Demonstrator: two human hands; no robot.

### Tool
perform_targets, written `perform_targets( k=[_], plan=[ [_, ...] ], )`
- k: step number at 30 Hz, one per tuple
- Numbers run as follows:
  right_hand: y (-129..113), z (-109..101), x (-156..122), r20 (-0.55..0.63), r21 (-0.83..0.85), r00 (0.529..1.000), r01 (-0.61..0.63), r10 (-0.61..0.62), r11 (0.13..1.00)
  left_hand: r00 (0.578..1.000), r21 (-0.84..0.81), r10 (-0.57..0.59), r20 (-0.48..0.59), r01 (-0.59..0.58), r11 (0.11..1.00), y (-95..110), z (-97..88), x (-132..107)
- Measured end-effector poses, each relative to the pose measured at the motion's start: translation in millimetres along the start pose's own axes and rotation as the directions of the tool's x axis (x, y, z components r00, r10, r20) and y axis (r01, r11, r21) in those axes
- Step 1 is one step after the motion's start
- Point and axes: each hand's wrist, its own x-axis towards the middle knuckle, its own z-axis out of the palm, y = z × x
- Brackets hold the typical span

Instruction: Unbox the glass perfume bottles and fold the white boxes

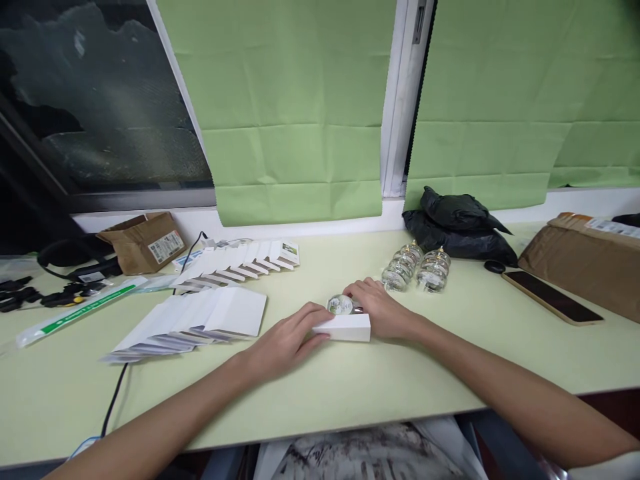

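A small white box lies sideways on the table in front of me. My left hand grips its left end, thumb at the near side and fingers over the top. Just behind the box is a round, flat, clear disc-like piece with a green and white pattern and a shiny metallic end. My right hand is closed around that metallic end, close to the box's right end; its fingertips are partly hidden. Two rows of similar clear round pieces with gold tips stand beyond my right hand.
On the left lie two overlapping rows of white boxes, a small brown carton and a green-striped plastic sleeve. Black plastic bags, a phone and a large brown package are on the right.
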Motion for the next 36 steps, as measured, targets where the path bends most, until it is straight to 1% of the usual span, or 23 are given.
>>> perform_targets(
  k=[2,4,6,9,11,13,17,20,25,28,32,36],
  plan=[
    [4,-3,-3,-0.010,0.093,0.999,-0.037,0.038,0.995,0.999,-0.036,-0.044,-0.003,0.044,0.998,0,-2.3,0],
    [9,-7,-7,0.009,0.157,0.994,-0.112,0.111,0.981,0.997,-0.048,-0.080,0.005,0.080,0.996,0,-5.0,-1],
    [14,-12,-10,0.023,0.163,0.985,-0.170,0.169,0.972,0.994,-0.052,-0.107,0.012,0.108,0.993,0,-7.6,-2],
    [20,-22,-14,0.020,0.120,0.978,-0.210,0.209,0.970,0.987,-0.050,-0.161,0.022,0.162,0.986,1,-10.3,-1],
    [22,-29,-16,0.040,0.123,0.978,-0.209,0.205,0.970,0.977,-0.033,-0.212,0.034,0.213,0.976,3,-11.2,1],
    [22,-35,-17,0.061,0.147,0.983,-0.179,0.172,0.973,0.966,0.000,-0.256,0.042,0.256,0.967,4,-11.3,3],
    [24,-47,-18,0.089,0.174,0.992,-0.108,0.093,0.979,0.950,0.088,-0.307,0.057,0.301,0.949,3,-9.7,6],
    [28,-57,-20,0.127,0.167,0.989,-0.095,0.074,0.981,0.939,0.111,-0.339,0.064,0.331,0.937,0,-8.0,5],
    [35,-78,-29,0.198,0.119,0.976,-0.112,0.087,0.987,0.936,0.106,-0.345,0.063,0.337,0.935,-2,-8.1,5],
    [40,-89,-38,0.243,0.095,0.964,-0.136,0.109,0.986,0.951,0.084,-0.302,0.067,0.296,0.951,1,-9.2,6],
    [42,-93,-49,0.255,0.114,0.958,-0.162,0.129,0.980,0.963,0.099,-0.252,0.095,0.243,0.965,6,-7.0,10],
    [36,-90,-48,0.248,0.118,0.957,-0.182,0.149,0.976,0.965,0.123,-0.257,0.049,0.249,0.961,6,-2.7,10]
  ],
)
